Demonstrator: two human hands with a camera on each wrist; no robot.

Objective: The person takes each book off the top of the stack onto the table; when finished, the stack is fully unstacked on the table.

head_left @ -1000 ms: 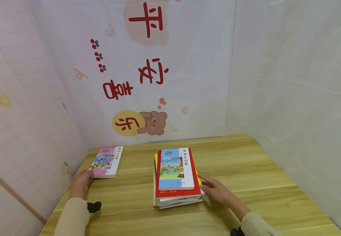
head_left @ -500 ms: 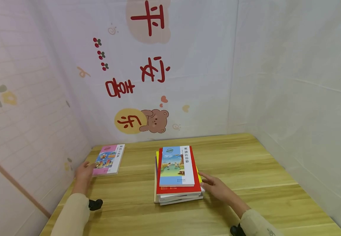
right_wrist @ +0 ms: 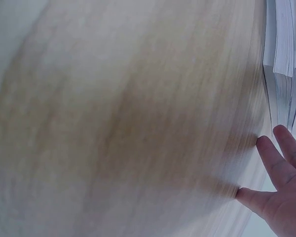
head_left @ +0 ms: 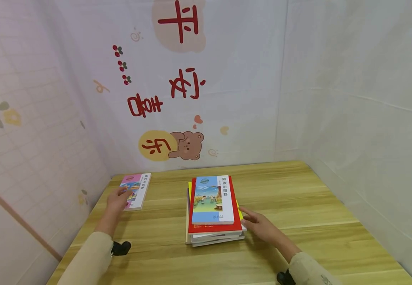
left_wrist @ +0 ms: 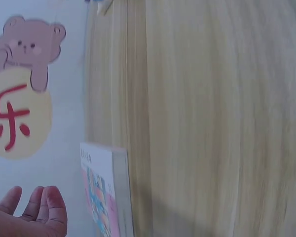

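A pink-and-white book (head_left: 139, 194) lies flat at the back left of the table. My left hand (head_left: 117, 200) is over its left side with loosely bent fingers, covering part of the cover. In the left wrist view this left hand (left_wrist: 37, 217) shows apart from the book (left_wrist: 103, 190), nothing in its fingers. A stack of books stands mid-table: a blue-and-white book (head_left: 209, 202) on top, a red book (head_left: 238, 221) under it, several more below. My right hand (head_left: 261, 227) is at the stack's right side, fingers spread. In the right wrist view its fingertips (right_wrist: 281, 131) are close to the page edges (right_wrist: 283, 64).
The wood-grain table (head_left: 298, 206) runs back to a white fabric backdrop (head_left: 241, 79) printed with red characters and a bear (head_left: 188, 146). Fabric walls also close off the left and right sides. A black strap piece (head_left: 121, 248) sits at the left wrist.
My left hand has come off the near left edge of the pink book and moved right and over its cover. The right hand stays beside the stack. The view has shifted slightly.
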